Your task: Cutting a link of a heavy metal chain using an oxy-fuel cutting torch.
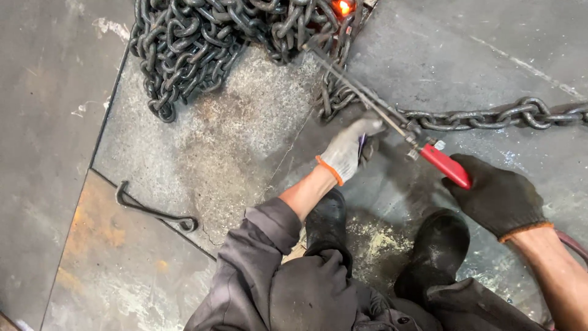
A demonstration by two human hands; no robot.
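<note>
Right now my right hand, in a dark glove, has its fingers wrapped round the red handle of the cutting torch, and my left hand, in a pale glove, steadies the long pipes partway along, fingers curled about them as far as I can tell. The tip reaches into the heap of heavy chain on the steel floor plate, where one spot glows orange. My worry is the heat: sparks or molten drops could run down towards my boots, set just below the torch. If my left hand slides forward, the glove nears the hot metal. A stretched length of chain lies beside the handle and could snag it.
</note>
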